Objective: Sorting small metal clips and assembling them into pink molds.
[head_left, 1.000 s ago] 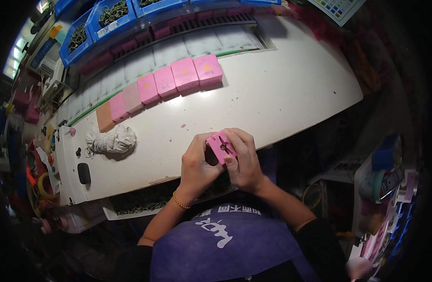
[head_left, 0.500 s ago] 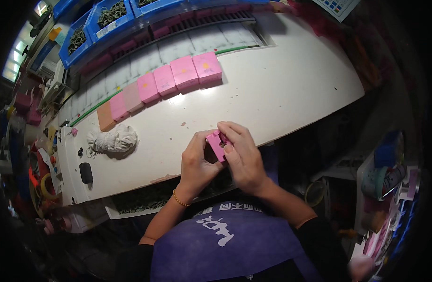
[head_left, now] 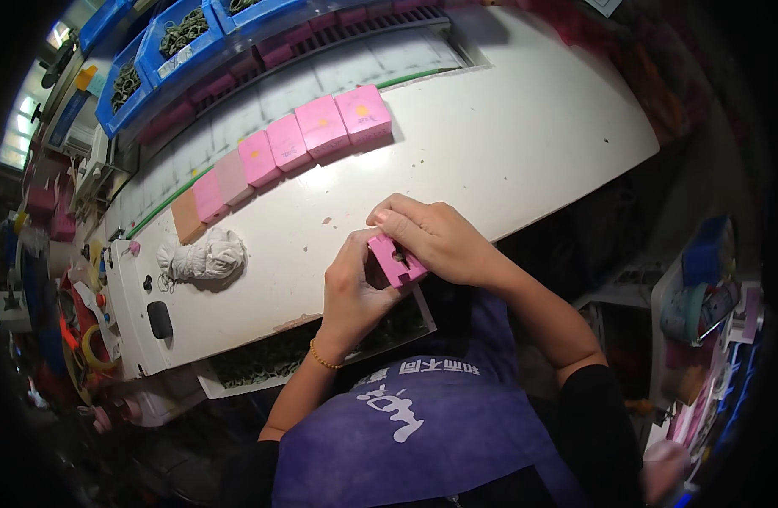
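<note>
We hold a small pink box [head_left: 397, 260] in both hands at the near edge of the white table [head_left: 524, 144], just above our purple apron [head_left: 414, 432]. Our left hand [head_left: 353, 288] grips the box's left side, thumb and fingers closed on it; our right hand [head_left: 435, 239] curls over its top and right side, fingers pressed on the box. A dark hole shows in the box's upper face. Farther back on the table, a row of pink boxes [head_left: 300, 144] lies side by side, well apart from our hands. A crumpled white cloth [head_left: 204, 258] rests to our left, near a small black object [head_left: 160, 319]. Blue bins [head_left: 182, 42] line the far edge of the table.
</note>
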`<state>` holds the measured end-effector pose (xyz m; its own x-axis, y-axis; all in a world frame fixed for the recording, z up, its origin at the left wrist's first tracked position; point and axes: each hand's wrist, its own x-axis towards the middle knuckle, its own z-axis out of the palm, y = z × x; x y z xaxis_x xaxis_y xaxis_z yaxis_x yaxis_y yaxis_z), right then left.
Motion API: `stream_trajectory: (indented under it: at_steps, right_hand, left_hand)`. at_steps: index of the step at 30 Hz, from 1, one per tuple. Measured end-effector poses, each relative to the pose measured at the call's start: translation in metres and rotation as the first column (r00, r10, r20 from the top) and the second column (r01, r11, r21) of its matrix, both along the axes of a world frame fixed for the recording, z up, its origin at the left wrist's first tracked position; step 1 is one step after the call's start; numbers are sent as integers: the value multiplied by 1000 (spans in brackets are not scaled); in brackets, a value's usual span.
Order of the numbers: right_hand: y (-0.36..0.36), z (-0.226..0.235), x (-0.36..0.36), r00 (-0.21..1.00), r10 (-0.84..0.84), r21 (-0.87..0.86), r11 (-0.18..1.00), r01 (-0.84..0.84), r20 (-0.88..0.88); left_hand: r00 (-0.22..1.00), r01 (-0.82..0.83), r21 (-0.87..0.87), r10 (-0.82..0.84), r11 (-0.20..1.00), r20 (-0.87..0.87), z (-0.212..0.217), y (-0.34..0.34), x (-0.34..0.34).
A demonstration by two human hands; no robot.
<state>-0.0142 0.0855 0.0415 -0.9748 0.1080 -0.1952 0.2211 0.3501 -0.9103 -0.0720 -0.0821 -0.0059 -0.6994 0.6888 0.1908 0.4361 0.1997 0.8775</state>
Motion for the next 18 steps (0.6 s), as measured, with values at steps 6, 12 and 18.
stream_trajectory:
  at_steps: [6,12,18]
  right_hand:
    - [-6,2,17,1000,-18,-19,1000,17,-17]
    - [-5,-10,23,997,-56,-233,972,41,-59]
    - [-6,-16,24,993,-88,-383,922,53,-74]
  left_hand:
    - [1000,9,19,-10,1000,20,6,0,3]
    - [998,4,6,-4,1000,55,5,1,3]
    - [1000,-5,-7,5,1000,2,2,2,4]
